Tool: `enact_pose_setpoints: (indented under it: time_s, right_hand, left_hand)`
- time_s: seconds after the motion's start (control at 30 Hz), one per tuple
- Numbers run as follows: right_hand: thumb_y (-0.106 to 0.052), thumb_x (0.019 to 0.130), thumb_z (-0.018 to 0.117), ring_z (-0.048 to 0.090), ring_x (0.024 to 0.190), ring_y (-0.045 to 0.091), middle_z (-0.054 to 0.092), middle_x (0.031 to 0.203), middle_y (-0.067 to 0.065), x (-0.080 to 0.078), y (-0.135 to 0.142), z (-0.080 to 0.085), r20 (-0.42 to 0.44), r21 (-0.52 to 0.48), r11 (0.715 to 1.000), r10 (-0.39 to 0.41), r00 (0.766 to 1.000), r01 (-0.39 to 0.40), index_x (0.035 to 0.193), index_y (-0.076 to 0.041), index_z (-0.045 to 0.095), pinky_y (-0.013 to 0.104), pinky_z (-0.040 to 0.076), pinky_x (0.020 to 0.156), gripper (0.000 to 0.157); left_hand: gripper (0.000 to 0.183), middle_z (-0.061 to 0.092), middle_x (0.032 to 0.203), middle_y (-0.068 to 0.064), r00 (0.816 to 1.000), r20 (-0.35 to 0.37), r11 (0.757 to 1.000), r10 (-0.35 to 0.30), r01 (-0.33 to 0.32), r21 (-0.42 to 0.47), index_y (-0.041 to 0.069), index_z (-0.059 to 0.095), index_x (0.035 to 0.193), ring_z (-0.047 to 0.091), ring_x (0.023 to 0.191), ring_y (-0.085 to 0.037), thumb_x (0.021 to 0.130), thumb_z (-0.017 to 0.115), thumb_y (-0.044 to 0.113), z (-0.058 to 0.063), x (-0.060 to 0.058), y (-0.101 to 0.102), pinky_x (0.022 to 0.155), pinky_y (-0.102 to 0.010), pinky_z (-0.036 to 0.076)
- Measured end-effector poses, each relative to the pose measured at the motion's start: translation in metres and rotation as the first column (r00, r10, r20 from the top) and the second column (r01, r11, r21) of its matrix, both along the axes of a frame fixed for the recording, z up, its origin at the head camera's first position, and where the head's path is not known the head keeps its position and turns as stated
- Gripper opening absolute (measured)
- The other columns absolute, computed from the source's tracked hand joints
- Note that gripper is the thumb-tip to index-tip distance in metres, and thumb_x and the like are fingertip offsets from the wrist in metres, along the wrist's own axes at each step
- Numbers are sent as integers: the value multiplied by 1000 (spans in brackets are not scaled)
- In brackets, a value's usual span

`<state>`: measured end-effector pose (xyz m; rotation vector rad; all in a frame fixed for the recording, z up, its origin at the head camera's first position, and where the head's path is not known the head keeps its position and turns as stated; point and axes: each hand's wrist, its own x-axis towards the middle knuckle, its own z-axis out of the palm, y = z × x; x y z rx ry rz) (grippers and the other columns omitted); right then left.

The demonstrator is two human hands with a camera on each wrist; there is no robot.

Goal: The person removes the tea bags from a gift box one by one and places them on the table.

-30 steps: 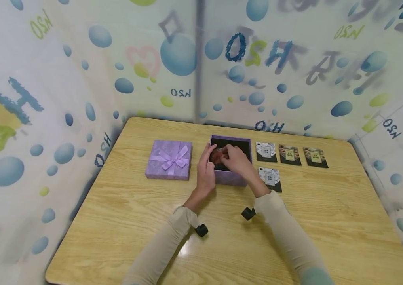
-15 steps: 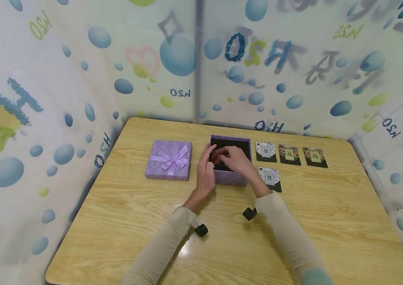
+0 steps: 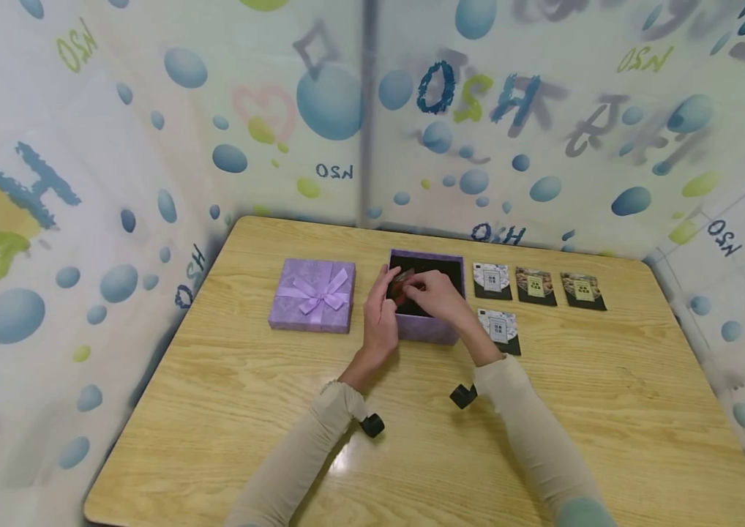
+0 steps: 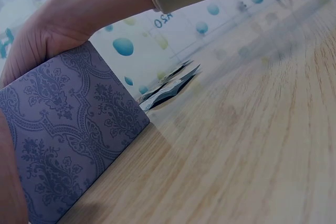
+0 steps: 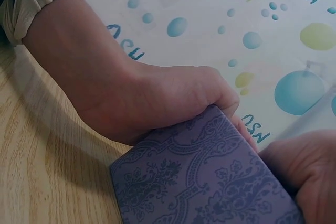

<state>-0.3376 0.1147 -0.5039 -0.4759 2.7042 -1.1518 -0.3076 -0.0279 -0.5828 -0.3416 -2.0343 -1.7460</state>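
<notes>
An open-topped purple box [image 3: 427, 329] with a black inside stands on the table. My left hand [image 3: 380, 318] lies along its left wall, fingers extended and the tips at the rim. Over the box's left part, my right hand [image 3: 437, 294] pinches a small reddish packet with a clear, shiny upper part [image 3: 404, 277]; my fingers hide some of it. In the right wrist view the right hand [image 5: 157, 95] bends over the top edge of the patterned box [image 5: 205, 177], its fingertips hidden inside. The left wrist view shows the box's near wall [image 4: 73, 129].
Left of the box lies its purple lid [image 3: 313, 296] with a ribbon bow. To the right are two black-and-white packets, one at the back [image 3: 492, 281] and one nearer [image 3: 499, 331], and two brownish ones [image 3: 536, 285]. A printed curtain [image 3: 491, 146] hangs behind the table.
The reddish packet has tilted more upright between my right fingers, and its clear part shows more. My right wrist has shifted very slightly right. My left hand and the box have stayed put.
</notes>
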Motion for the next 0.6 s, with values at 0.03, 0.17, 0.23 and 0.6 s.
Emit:
enact_pose_setpoints:
  time_s: [0.03, 0.17, 0.23, 0.6]
  right_hand:
    - [-15, 104, 60, 54, 74, 22, 75, 104, 15, 0, 1, 0, -8, -5, 1000, -9, 1000, 9, 115, 2, 77, 32, 39, 66, 26]
    - [-16, 104, 61, 66, 89, 25, 76, 112, 15, 2, 3, -1, -31, -42, 998, -55, 998, 53, 116, 0, 77, 34, 47, 75, 26]
    - [-15, 103, 62, 69, 97, 27, 76, 113, 14, 3, 4, -1, -41, -72, 994, -79, 996, 76, 115, -1, 77, 37, 51, 79, 24]
    - [-7, 99, 68, 70, 93, 29, 74, 107, 17, 10, 9, 9, -78, -177, 973, -164, 983, 148, 109, 1, 72, 39, 55, 79, 14]
  left_hand:
    - [65, 48, 158, -14, 1000, 5, 1000, 2, -2, -5, 7, 59, 147, 36, 153, -23, 89, 33, -9, 1, 0, 0, 122, -50, 31]
    - [65, 49, 158, -14, 1000, 24, 1000, 2, -2, -12, 7, 59, 146, 36, 153, -22, 87, 33, -5, 2, 2, 0, 122, -48, 30]
    - [65, 49, 158, -14, 999, 33, 1000, 4, -3, -11, 7, 60, 146, 36, 153, -21, 87, 33, -3, 2, 3, 0, 122, -48, 30]
    - [66, 48, 159, -13, 1000, 5, 1000, 18, -18, -20, 9, 60, 146, 37, 153, -23, 88, 34, -6, 2, 3, -1, 121, -50, 32]
